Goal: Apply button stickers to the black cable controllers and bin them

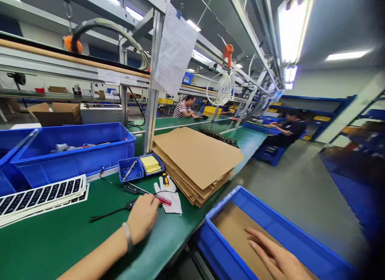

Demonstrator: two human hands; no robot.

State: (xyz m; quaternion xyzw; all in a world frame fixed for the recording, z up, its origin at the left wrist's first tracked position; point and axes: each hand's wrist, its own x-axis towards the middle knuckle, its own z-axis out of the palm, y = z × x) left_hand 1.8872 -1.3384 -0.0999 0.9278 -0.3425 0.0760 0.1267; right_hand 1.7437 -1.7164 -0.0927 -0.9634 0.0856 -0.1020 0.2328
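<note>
My left hand [142,218], a band on its wrist, rests low over the green worktop with its fingers curled under. A black cable [111,213] runs to a small dark part by my knuckles; what the fingers close on is hidden. Just past them, a screwdriver with a red handle [164,199] lies across a white glove [172,201]. My right hand [275,254] hangs over a blue bin [237,192] at the bench's edge, fingers stretched out and nothing in them. Brown cardboard [237,228] lies inside that bin, below the hand.
Stacked cardboard sheets [198,155] sit on the bench ahead. Small blue trays hold a pen [130,169] and yellow pads [150,164]. Label sheets [45,197] and a large blue bin [75,159] are left. A metal post [152,83] rises nearby. Two people sit farther off.
</note>
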